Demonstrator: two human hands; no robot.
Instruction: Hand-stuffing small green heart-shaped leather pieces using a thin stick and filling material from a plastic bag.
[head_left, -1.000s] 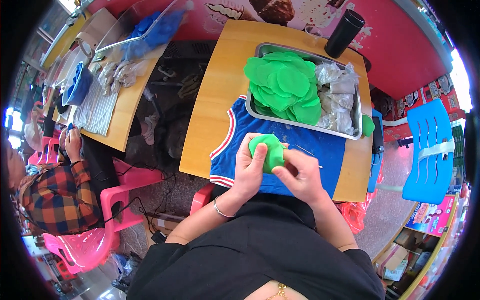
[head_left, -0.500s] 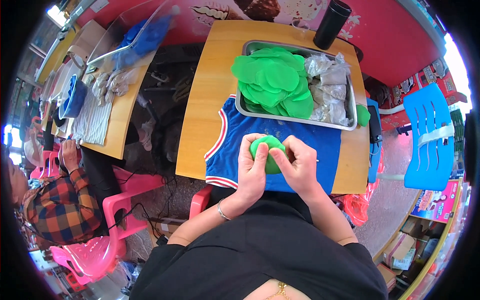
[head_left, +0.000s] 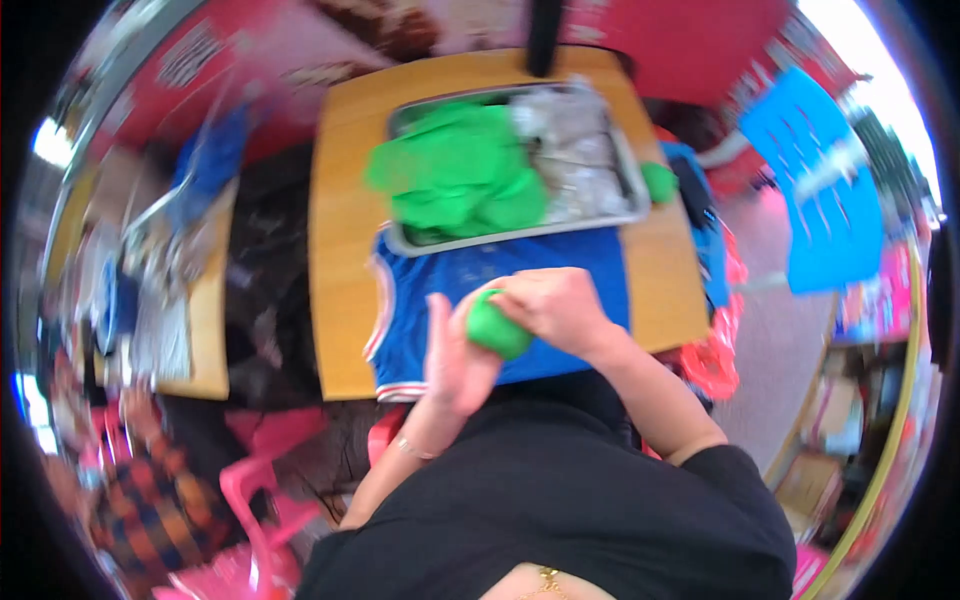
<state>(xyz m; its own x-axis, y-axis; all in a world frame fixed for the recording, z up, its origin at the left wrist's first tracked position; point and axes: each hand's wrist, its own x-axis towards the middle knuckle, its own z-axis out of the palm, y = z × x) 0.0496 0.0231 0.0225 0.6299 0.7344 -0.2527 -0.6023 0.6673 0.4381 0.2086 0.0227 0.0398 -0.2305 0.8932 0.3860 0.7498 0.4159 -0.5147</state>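
A rounded green bundle (head_left: 497, 330) sits in my left hand (head_left: 458, 350), whose fingers are behind it and whose thumb is raised away from it. My right hand (head_left: 550, 308) has its fingertips closed on the bundle's top. Both hands are above a blue garment (head_left: 590, 275) with red-and-white trim, spread on the wooden table (head_left: 345, 180). A metal tray (head_left: 535, 232) on the table holds a pile of thin green pieces (head_left: 450, 165) and crumpled pale bags (head_left: 580, 150). A small green item (head_left: 658, 183) lies beside the tray's right side. The picture is blurred.
A black cylinder (head_left: 543, 30) stands at the table's back. Left, a person in a checked shirt (head_left: 155, 510) sits on a pink chair (head_left: 270, 510) by another cluttered table (head_left: 210, 330). A blue slotted panel (head_left: 830, 220) and shelves with boxes (head_left: 810, 475) are at right.
The view has swung, blurring it. My left thumb has lifted off the green bundle, and my right hand has rotated over its top, fingers curled onto it.
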